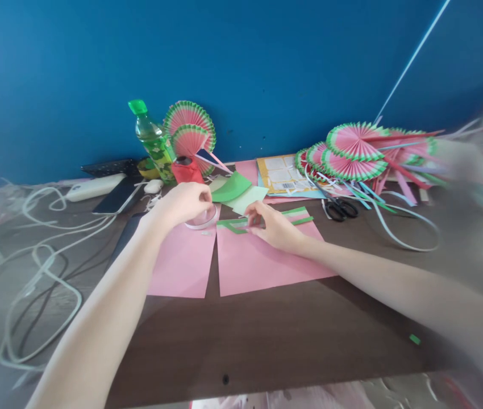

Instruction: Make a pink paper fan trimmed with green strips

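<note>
My left hand (pixel 184 204) is closed over a roll of clear tape (pixel 202 222), its fingers bent down at the ring. The roll lies on the left sheet of pink paper (pixel 184 264). My right hand (pixel 275 227) is pinched just above the top edge of the right sheet of pink paper (pixel 262 264); what is between its fingertips is too small to make out. Green paper strips (pixel 233 226) lie along that sheet's top edge, partly hidden by the right hand. Just behind the hands are a bright green paper (pixel 233 186) and a pale green paper (pixel 248 199).
Pleated pink-and-green paper fans (pixel 358 150) are piled at the back right, near black scissors (pixel 339 209). A green-capped bottle (pixel 154 142) and another fan (pixel 190 125) stand back left. White cables (pixel 49 261) and a phone (pixel 117 195) lie left. A blue wall (pixel 258 68) rises behind.
</note>
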Demonstrator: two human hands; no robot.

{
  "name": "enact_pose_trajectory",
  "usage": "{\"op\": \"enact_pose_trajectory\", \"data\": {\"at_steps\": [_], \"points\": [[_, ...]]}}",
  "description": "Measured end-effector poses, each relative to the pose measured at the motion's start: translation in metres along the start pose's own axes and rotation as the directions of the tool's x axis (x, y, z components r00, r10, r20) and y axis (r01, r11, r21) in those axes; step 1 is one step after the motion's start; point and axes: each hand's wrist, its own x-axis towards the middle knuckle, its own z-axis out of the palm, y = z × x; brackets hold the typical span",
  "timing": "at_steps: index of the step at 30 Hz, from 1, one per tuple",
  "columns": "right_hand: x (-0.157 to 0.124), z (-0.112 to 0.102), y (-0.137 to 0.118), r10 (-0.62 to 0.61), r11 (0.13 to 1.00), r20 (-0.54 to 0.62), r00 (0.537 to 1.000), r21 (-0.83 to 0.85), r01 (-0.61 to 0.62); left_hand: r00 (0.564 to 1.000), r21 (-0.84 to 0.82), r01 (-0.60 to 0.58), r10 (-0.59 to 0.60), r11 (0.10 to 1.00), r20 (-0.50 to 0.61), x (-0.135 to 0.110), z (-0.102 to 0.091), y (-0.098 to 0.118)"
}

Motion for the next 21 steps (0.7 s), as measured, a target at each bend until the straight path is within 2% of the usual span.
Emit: {"op": "enact_pose_trajectory", "data": {"at_steps": [2,4,6,8,11,17,21], "points": [[0.001,0.0,0.0,0.01,1.0,0.0,1.0,0.009,-0.01,0.997,-0.075,-0.074,0.074,0.994,0.001,0.001,0.008,0.006],[0.001,0.0,0.001,0.015,1.0,-0.001,1.0,0.005,-0.015,0.984,-0.149,-0.114,0.132,0.982,0.117,0.002,0.019,0.012],[0.001,0.001,0.001,0.023,1.0,-0.002,1.0,-0.005,-0.023,0.965,-0.118,-0.13,0.153,0.984,0.211,0.004,0.029,0.016],[0.001,0.001,0.002,0.027,1.0,0.0,1.0,-0.007,-0.027,0.957,-0.039,-0.123,0.129,0.992,0.258,0.004,0.035,0.019],[0.001,0.002,0.003,0.026,1.0,-0.006,1.0,-0.005,-0.026,0.958,0.043,-0.095,0.079,0.995,0.276,0.003,0.035,0.022],[0.002,0.002,0.001,0.024,0.999,-0.016,1.0,-0.021,-0.025,0.943,0.074,-0.086,0.057,0.994,0.328,-0.001,0.03,0.025],[0.001,0.0,0.0,0.035,0.999,-0.004,0.999,-0.022,-0.035,0.956,0.084,-0.075,0.048,0.994,0.289,0.0,0.031,0.025]]}}
